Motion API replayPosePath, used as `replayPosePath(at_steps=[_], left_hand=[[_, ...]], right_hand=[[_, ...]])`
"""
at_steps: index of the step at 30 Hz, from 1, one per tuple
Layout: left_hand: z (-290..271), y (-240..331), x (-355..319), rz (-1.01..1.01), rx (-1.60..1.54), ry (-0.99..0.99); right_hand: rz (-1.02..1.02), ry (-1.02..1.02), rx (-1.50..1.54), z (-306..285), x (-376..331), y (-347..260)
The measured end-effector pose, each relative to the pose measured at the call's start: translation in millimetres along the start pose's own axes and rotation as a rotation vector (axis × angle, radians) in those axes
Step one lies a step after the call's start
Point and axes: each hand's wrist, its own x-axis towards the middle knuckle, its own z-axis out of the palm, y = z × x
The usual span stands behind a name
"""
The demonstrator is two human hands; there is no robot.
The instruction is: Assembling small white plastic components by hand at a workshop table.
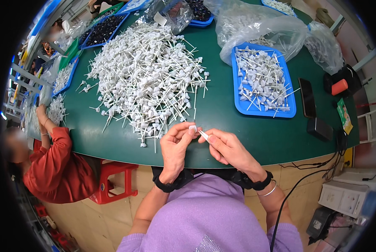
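Note:
Both of my hands meet at the table's near edge. Between the thumb and fingers of my left hand (176,145) is a small white cap (192,128) with a thin stem (195,98) that points away from me. My right hand (230,148) pinches a slim white pointed tool, apparently tweezers (204,135), its tips close beside the cap. Just beyond my left hand spreads a large heap of white-capped stems (144,75). More of the same pieces fill a blue tray (243,110) at the right.
The green table (221,126) also bears clear plastic bags (255,25), a phone (307,97), a black box (320,128) and a tray of dark parts (106,30). At the left, a person in red (64,168) works beside a red stool (117,178). A black cable (282,201) hangs near my right arm.

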Motion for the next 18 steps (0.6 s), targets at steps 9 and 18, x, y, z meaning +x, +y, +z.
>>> replayPosePath(at_steps=[9, 18], left_hand=[[0, -3, 3, -0.053, 0.046, 0.013], [21, 3, 7, -0.146, 0.023, 0.018]], right_hand=[[0.0, 0.108, -0.056, 0, -7, 1], [-0.02, 0.209, -0.06, -16, -17, 8]])
